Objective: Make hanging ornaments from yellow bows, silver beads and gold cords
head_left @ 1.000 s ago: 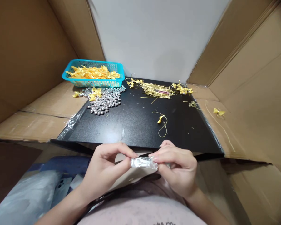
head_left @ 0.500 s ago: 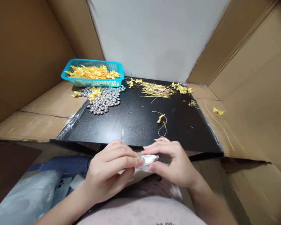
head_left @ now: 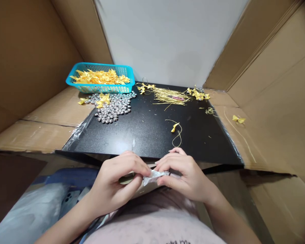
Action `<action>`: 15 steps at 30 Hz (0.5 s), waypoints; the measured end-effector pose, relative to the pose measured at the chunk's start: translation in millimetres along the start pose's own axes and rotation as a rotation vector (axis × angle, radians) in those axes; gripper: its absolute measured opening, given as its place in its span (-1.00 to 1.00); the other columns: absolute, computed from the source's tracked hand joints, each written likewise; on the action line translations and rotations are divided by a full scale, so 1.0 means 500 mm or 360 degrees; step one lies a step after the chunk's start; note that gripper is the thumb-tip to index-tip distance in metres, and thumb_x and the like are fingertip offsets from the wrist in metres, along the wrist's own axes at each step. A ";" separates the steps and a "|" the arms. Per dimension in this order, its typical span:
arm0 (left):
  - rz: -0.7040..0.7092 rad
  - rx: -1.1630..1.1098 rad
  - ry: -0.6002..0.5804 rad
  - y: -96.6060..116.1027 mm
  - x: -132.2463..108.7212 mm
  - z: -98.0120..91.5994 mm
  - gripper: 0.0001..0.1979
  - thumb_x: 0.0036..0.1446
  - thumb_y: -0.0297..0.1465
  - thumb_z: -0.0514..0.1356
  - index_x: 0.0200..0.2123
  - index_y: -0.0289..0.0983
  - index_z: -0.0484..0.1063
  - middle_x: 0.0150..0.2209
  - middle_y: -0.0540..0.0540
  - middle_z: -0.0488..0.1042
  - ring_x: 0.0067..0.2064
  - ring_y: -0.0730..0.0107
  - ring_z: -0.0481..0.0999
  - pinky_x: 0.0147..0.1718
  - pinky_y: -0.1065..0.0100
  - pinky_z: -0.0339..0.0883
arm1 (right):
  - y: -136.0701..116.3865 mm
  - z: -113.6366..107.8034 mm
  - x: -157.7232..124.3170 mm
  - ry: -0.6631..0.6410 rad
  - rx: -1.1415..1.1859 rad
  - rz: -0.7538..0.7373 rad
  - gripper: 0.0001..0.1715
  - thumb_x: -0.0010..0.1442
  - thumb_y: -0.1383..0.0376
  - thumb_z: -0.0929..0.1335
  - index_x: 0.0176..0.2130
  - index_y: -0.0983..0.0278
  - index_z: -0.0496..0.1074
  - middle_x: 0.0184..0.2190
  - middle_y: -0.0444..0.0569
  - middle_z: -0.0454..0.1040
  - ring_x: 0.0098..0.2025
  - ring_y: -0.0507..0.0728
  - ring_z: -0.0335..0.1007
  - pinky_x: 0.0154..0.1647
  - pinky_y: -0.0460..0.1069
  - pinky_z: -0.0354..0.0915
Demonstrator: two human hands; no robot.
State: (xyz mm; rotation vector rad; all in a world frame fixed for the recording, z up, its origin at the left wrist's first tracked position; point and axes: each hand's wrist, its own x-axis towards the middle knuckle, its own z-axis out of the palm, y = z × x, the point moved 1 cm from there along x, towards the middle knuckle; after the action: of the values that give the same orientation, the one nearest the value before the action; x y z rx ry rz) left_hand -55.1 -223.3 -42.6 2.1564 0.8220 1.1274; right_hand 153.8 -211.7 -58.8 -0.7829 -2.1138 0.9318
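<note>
Both my hands meet just below the front edge of the black board (head_left: 147, 135). My left hand (head_left: 117, 184) and my right hand (head_left: 185, 176) each pinch an end of a small crumpled silver foil wrapper (head_left: 154, 176) held between them. The fingers of both hands are closed on it. What is inside the foil is hidden. On the board in front of my hands lies a yellow bow with a gold string (head_left: 176, 130).
A blue basket (head_left: 101, 88) of yellow bows stands at the back left, with a pile of silver foil balls (head_left: 112, 107) beside it. Gold strings (head_left: 169, 96) and more bows (head_left: 199, 95) lie at the back. Cardboard walls enclose both sides. A phone (head_left: 68, 201) lies on my lap.
My hands have drawn closer together and the foil piece has been squeezed from a longer roll into a smaller crumpled shape. The view has tilted slightly.
</note>
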 end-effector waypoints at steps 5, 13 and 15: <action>-0.0206 -0.0084 -0.0055 -0.005 -0.003 0.006 -0.88 0.05 -0.58 0.22 -0.35 -0.25 0.47 -0.39 -0.01 0.58 -0.35 0.42 0.54 -0.30 0.40 0.36 | -0.005 0.003 -0.002 0.0006 -0.0080 0.0007 -0.89 0.23 0.31 0.42 -0.34 0.24 0.42 -0.33 -0.18 0.60 -0.19 0.07 0.51 0.06 0.08 -0.01; -0.0711 -0.0184 0.0005 -0.023 -0.008 0.013 -0.91 0.02 -0.43 0.35 -0.38 -0.24 0.49 -0.40 0.01 0.57 -0.34 0.41 0.55 -0.29 0.44 0.34 | 0.001 -0.009 -0.004 0.0195 0.0085 -0.0005 -0.88 0.25 0.32 0.35 -0.17 0.23 0.47 -0.20 -0.06 0.59 -0.15 0.11 0.49 -0.06 0.08 0.20; -0.0726 -0.0246 0.0062 -0.024 -0.008 0.011 -0.91 0.00 -0.44 0.35 -0.40 -0.24 0.49 -0.42 0.02 0.56 -0.35 0.43 0.53 -0.30 0.46 0.33 | 0.003 -0.016 -0.006 0.0383 0.0053 -0.0149 -0.84 0.18 0.40 0.36 -0.19 0.25 0.48 -0.20 -0.02 0.59 -0.15 0.13 0.49 -0.08 0.09 0.24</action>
State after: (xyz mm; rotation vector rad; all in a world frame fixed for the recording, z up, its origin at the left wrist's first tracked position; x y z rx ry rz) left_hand -55.4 -219.5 -55.7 1.7073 1.1337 0.9602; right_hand 162.3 -210.2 -56.9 -0.7339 -1.9040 0.7805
